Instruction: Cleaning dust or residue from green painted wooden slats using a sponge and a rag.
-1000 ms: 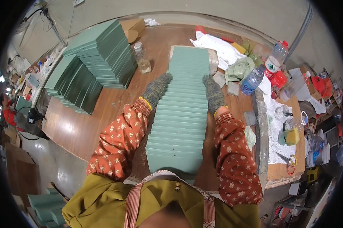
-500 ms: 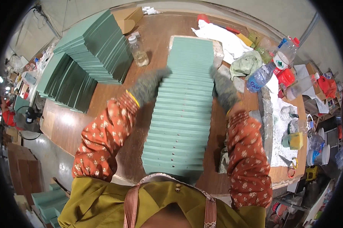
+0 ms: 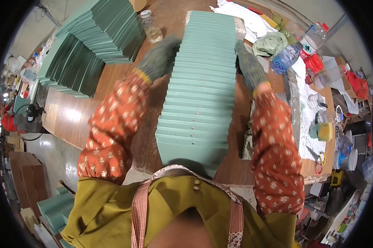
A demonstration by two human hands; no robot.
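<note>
A long row of pale green panels (image 3: 201, 89) lies fanned out like steps down the middle of the table, its near end close to my body. My left hand (image 3: 161, 58), in a grey-green knit glove with a yellow cuff, is at the row's left edge, fingers stretched forward and somewhat blurred. Along the right edge is my right hand (image 3: 250, 66) in a matching glove, fingers extended beside the panels. Neither hand appears closed around a panel. Small dark spots dot the nearer panels. Under the row's far end, a pale block (image 3: 239, 27) shows partly.
Tall stacks of green panels (image 3: 116, 33) stand at the far left, beside a clear jar (image 3: 151, 27). On the right are a water bottle (image 3: 286, 58), a crumpled green bag (image 3: 270, 44), a sponge (image 3: 323, 131) and scissors (image 3: 319, 159). A wooden table (image 3: 68, 118) carries everything.
The view has shifted, so the table's things sit higher in the picture. Both gloved hands stay beside the row, and the panels look more evenly spread at the far end.
</note>
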